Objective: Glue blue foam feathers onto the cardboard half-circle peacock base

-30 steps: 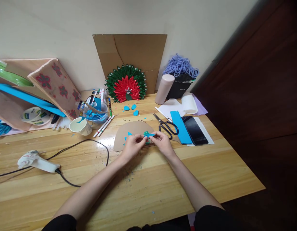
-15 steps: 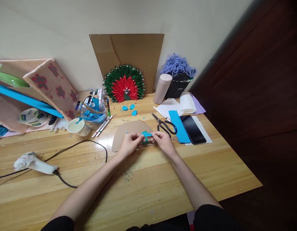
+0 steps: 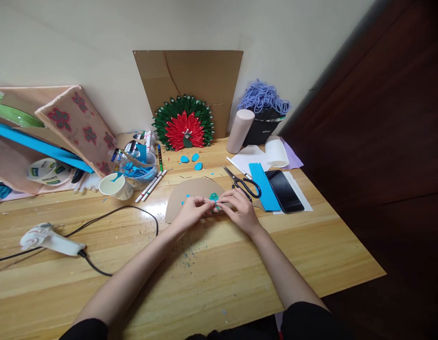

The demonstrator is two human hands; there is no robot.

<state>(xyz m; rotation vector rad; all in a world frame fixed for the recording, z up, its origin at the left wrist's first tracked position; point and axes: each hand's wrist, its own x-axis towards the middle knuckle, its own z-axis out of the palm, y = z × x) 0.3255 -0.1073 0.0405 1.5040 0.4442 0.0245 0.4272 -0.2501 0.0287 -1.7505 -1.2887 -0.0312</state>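
My left hand is closed in a pinch over the cardboard half-disc. My right hand pinches from the other side, its fingertips meeting the left ones. Between them is a small blue paper piece, mostly hidden by the fingers. Just behind the fingertips a small translucent green object lies on the cardboard; its kind is unclear. Blue bits show beside my left knuckles. Black-handled scissors rest close to my right hand.
Three blue paper petals lie before a red and green peacock-like fan decoration. At right are a folded blue sheet and a phone. A paper cup and a corded white glue gun stand at left.
The blue paper piece, stretched between my hands earlier, is now mostly covered by fingers. My right hand has moved slightly left, bringing the fingertips together.
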